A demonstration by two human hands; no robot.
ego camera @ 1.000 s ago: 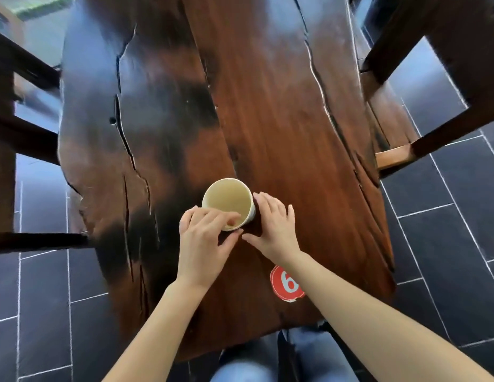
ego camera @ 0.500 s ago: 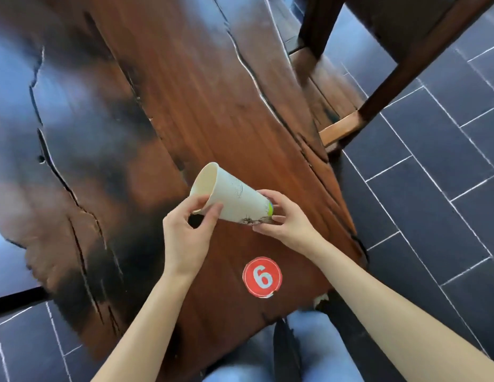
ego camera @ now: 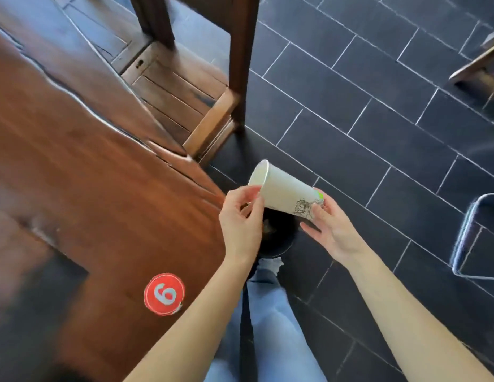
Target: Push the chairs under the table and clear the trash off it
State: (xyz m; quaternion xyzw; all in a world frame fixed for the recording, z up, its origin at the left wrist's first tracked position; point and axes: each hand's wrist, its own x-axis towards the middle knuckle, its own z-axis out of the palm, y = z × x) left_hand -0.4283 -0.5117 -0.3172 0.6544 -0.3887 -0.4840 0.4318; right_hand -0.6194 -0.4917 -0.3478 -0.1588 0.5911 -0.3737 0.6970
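A white paper cup [ego camera: 284,193] with a small drawing and a green mark near its base lies on its side in the air, past the right edge of the dark wooden table [ego camera: 83,161]. My left hand [ego camera: 241,224] pinches its rim and my right hand [ego camera: 330,224] holds its base. Directly beneath the cup a small black bin [ego camera: 277,235] stands on the floor. A wooden chair [ego camera: 185,89] stands at the table's right side, its seat partly under the tabletop.
A round red sticker with the number 6 [ego camera: 164,294] is on the table's near corner. Dark floor tiles spread to the right, with a metal-framed chair [ego camera: 472,238] at the right edge and another piece of furniture [ego camera: 480,67] at the top right. My legs in jeans [ego camera: 268,326] stand beside the table.
Both hands lifted the cup from upright on the table, tipped it sideways and carried it right, off the table edge to above the black bin. The view swung right.
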